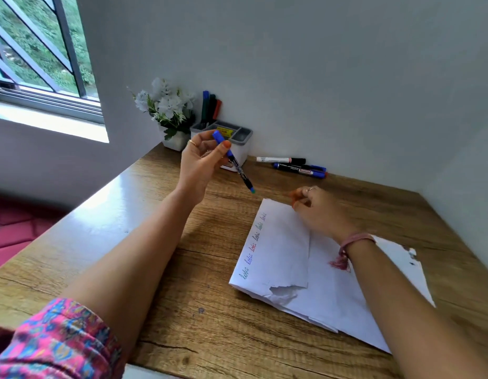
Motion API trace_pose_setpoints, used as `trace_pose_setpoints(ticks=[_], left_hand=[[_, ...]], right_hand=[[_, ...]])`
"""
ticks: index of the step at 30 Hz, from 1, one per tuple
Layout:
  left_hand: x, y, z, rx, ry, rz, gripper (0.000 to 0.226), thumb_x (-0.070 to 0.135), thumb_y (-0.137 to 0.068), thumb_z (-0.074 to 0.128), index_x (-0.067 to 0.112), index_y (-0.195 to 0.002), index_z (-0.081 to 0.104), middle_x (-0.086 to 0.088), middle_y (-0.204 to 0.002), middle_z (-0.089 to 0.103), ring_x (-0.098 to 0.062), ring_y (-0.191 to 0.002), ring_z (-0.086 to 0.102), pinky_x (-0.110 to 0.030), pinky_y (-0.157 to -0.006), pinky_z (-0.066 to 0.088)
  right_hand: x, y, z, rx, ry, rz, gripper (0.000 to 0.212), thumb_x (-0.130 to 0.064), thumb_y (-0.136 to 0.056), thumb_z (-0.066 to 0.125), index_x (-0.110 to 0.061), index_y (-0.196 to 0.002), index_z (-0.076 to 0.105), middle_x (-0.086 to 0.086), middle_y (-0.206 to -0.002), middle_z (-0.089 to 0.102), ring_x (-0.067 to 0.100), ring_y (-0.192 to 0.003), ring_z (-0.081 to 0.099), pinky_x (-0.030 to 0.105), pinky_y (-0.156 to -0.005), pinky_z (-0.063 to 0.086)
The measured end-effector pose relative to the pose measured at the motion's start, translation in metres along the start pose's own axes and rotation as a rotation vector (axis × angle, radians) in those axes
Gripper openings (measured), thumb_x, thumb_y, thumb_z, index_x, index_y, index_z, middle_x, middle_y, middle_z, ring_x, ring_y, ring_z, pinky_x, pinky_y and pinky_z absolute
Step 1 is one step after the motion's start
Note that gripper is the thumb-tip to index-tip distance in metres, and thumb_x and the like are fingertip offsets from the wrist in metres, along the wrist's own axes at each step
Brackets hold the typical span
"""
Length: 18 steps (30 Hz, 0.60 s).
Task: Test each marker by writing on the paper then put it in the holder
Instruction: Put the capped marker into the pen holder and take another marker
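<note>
Wooden table (182,310) set into a grey wall (292,64) corner, barred window (40,50) left of the table, greenery outside, daylight on the sill

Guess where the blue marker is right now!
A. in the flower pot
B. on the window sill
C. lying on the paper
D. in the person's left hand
D: the left hand pinches the blue marker in the air, in front of the holder.

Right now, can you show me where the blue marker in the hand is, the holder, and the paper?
blue marker (237,166), head view, middle of its dark barrel.
holder (241,153), head view, its white front wall.
paper (281,250), head view, bare white part beside the writing.
</note>
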<state>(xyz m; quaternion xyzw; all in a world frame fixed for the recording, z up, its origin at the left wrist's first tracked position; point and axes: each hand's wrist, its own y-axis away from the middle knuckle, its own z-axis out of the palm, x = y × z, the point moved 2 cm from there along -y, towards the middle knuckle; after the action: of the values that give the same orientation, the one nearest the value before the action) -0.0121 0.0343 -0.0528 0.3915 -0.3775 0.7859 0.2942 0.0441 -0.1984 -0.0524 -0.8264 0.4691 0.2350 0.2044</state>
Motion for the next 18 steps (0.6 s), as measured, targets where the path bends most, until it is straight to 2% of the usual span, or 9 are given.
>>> trace_pose_setpoints(ticks=[2,4,5,7,10,12,15,18], left_hand=[[0.004,0.001,0.001,0.028,-0.039,0.045,0.027,0.003,-0.085,0.064,0.014,-0.108,0.055,0.007,-0.073,0.068,-0.013,-0.079,0.067,-0.036,-0.079,0.057],[0.009,0.001,0.001,0.063,-0.078,0.101,0.029,0.002,-0.087,0.063,0.016,-0.110,0.053,0.009,-0.067,0.065,-0.008,-0.073,0.066,-0.032,-0.076,0.057],[0.011,0.001,-0.001,0.077,-0.083,0.124,0.029,0.002,-0.087,0.063,0.016,-0.111,0.053,0.004,-0.070,0.063,-0.012,-0.073,0.064,-0.032,-0.075,0.056],[0.015,0.000,-0.004,0.095,-0.075,0.160,0.029,0.003,-0.086,0.064,0.016,-0.111,0.055,-0.014,-0.079,0.055,-0.030,-0.078,0.055,-0.037,-0.078,0.053],[0.018,-0.003,-0.008,0.158,-0.060,0.194,0.028,0.004,-0.085,0.065,0.018,-0.108,0.057,-0.012,-0.077,0.052,-0.034,-0.081,0.050,-0.044,-0.079,0.049],[0.024,-0.005,-0.012,0.213,-0.065,0.232,0.027,0.004,-0.086,0.065,0.016,-0.109,0.057,-0.005,-0.078,0.059,-0.027,-0.079,0.061,-0.041,-0.079,0.052],[0.037,-0.010,-0.018,0.281,-0.109,0.338,0.028,0.002,-0.086,0.064,0.011,-0.110,0.054,-0.006,-0.083,0.064,-0.013,-0.080,0.069,-0.027,-0.074,0.056],[0.053,-0.019,-0.029,0.358,-0.174,0.461,0.028,0.003,-0.085,0.065,0.012,-0.109,0.054,-0.004,-0.088,0.066,-0.013,-0.083,0.069,-0.033,-0.077,0.057]], right_hand=[[-0.002,0.009,0.012,0.019,0.156,-0.003,0.032,-0.020,-0.095,0.049,-0.013,-0.125,0.055,0.007,-0.128,0.051,0.024,-0.117,0.051,0.034,-0.101,0.039],[0.000,0.018,0.024,0.035,0.294,0.004,0.035,-0.027,-0.097,0.043,-0.016,-0.129,0.051,0.008,-0.134,0.046,0.026,-0.123,0.044,0.039,-0.104,0.034],[0.002,0.021,0.030,0.051,0.342,0.001,0.035,-0.029,-0.098,0.039,-0.019,-0.129,0.051,0.007,-0.134,0.046,0.026,-0.123,0.042,0.040,-0.104,0.032],[0.002,0.028,0.037,0.094,0.389,-0.019,0.035,-0.030,-0.099,0.034,-0.025,-0.130,0.049,0.003,-0.134,0.046,0.023,-0.124,0.040,0.039,-0.103,0.029],[0.002,0.031,0.039,0.122,0.401,-0.036,0.036,-0.030,-0.099,0.033,-0.025,-0.131,0.048,0.002,-0.136,0.046,0.022,-0.125,0.039,0.037,-0.103,0.029],[0.002,0.030,0.040,0.135,0.406,-0.048,0.036,-0.030,-0.099,0.033,-0.025,-0.132,0.048,0.001,-0.136,0.046,0.020,-0.125,0.040,0.036,-0.103,0.029],[0.003,0.029,0.040,0.136,0.424,-0.048,0.037,-0.033,-0.099,0.034,-0.027,-0.133,0.046,0.000,-0.137,0.045,0.019,-0.124,0.040,0.035,-0.104,0.029],[0.003,0.029,0.041,0.126,0.417,-0.045,0.037,-0.034,-0.099,0.034,-0.029,-0.133,0.044,-0.001,-0.137,0.044,0.018,-0.124,0.040,0.033,-0.103,0.029]])
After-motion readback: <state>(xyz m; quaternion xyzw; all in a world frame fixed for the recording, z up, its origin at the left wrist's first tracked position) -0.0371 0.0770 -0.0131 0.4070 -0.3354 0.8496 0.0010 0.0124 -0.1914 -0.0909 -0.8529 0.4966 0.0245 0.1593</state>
